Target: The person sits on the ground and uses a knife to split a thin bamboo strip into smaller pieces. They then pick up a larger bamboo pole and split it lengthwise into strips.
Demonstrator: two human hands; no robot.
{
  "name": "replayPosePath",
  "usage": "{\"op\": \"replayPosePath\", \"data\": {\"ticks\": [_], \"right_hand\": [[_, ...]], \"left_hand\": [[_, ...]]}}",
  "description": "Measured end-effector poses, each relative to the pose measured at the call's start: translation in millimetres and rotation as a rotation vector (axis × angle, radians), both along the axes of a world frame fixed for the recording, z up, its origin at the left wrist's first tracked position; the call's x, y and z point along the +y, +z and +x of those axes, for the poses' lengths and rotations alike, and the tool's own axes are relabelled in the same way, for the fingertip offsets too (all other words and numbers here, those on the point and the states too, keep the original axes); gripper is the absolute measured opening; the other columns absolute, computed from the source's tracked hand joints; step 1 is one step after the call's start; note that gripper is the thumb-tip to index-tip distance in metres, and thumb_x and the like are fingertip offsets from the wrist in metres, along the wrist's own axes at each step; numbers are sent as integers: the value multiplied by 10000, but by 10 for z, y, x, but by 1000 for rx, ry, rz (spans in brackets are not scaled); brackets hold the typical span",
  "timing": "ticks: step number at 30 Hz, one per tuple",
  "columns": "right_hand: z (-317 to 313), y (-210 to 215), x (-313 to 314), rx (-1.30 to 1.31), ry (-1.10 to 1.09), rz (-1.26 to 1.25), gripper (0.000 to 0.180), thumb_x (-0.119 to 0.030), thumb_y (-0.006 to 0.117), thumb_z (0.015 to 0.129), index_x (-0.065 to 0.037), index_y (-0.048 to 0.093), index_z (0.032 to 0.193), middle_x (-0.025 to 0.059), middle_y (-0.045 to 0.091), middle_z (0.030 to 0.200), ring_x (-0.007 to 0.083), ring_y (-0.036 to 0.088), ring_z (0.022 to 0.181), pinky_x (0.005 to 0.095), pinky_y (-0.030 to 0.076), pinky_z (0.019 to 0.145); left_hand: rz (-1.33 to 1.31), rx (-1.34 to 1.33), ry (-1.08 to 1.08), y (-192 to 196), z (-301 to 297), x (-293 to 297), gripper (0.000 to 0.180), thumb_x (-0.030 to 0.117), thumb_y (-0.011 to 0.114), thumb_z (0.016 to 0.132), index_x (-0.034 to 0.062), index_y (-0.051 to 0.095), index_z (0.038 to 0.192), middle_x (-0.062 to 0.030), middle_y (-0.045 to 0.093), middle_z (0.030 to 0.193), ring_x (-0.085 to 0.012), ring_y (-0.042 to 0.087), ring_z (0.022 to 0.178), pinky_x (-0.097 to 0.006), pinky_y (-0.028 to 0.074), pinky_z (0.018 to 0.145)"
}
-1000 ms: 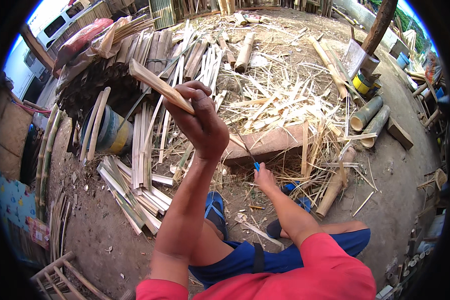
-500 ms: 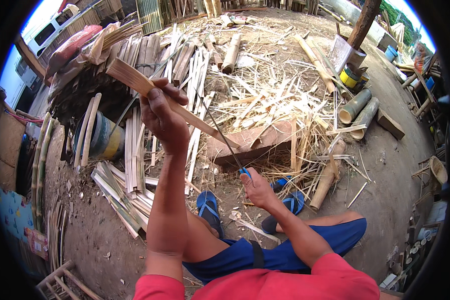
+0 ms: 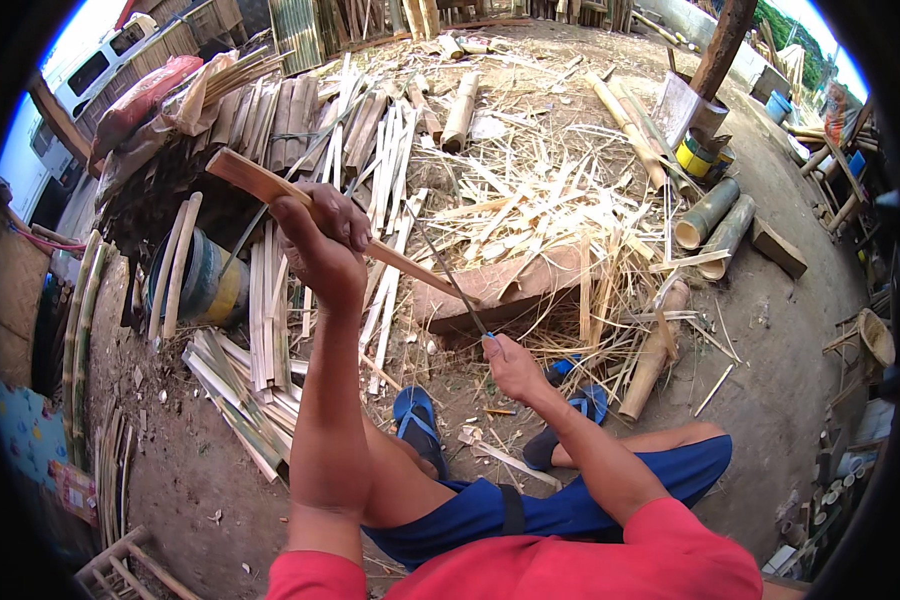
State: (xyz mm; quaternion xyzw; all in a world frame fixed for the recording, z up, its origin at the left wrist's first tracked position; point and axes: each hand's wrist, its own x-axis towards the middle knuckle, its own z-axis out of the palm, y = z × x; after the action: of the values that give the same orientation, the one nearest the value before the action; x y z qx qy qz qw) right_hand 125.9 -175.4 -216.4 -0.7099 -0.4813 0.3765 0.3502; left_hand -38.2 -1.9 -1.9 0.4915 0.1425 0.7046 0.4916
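My left hand [image 3: 322,242] is closed round a split bamboo strip [image 3: 398,262], held slantwise with its wide end up at the left. The strip's thin lower end reaches the edge of a thick wooden block [image 3: 542,284] on the ground. In my right hand [image 3: 516,370] is a long, narrow-bladed knife [image 3: 436,252], its blue handle mostly hidden by my fingers. The blade points up and away to the left and crosses the strip near its lower end. Whether the blade touches the strip I cannot tell.
Pale shavings [image 3: 545,205] heap behind the block. Bundled bamboo strips [image 3: 240,395] lie at the left, near a bucket [image 3: 215,280]. Cut bamboo tubes [image 3: 708,212] lie at the right, and another bamboo pole [image 3: 655,350] lies beside the block. My sandalled feet [image 3: 418,420] are close below.
My left hand has turned over, rolling the strip so that it shows more of its narrow edge. The right hand and knife have shifted only slightly.
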Motion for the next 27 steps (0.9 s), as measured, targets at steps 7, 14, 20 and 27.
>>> {"op": "replayPosePath", "data": {"ticks": [7, 14, 20, 27], "right_hand": [[-362, 26, -260, 35, -70, 225, 488, -470, 423, 1059, -12, 547, 944, 160, 528, 670, 264, 531, 631, 419, 447, 638], [178, -744, -169, 11, -134, -276, 577, -509, 368, 1058, -8, 585, 870, 182, 569, 687, 343, 599, 674, 455, 471, 661], [-291, 360, -176, 191, 32, 211, 441, -455, 452, 1057, -26, 518, 976, 136, 547, 681, 328, 540, 603, 434, 448, 599], [-123, -363, -71, -97, -207, -140, 512, -471, 419, 1053, -2, 535, 884, 195, 552, 710, 369, 526, 639, 449, 447, 665]], "left_hand": [[37, 18, -123, -30, 31, -43, 594, 693, 370, 990, 144, 412, 766, 24, 294, 581, -93, 270, 421, -250, 221, 419], [59, -65, -130, -8, 79, -81, 541, 639, 452, 991, 101, 477, 947, -7, 428, 770, -118, 429, 613, -271, 395, 581], [129, 17, -179, -91, 120, 74, 312, 401, 446, 1073, 93, 490, 1089, -29, 525, 792, -133, 529, 659, -304, 485, 672], [79, 17, -196, -144, 90, 81, 373, 441, 463, 1060, 94, 463, 924, 8, 430, 667, -98, 458, 576, -273, 445, 580]]}}
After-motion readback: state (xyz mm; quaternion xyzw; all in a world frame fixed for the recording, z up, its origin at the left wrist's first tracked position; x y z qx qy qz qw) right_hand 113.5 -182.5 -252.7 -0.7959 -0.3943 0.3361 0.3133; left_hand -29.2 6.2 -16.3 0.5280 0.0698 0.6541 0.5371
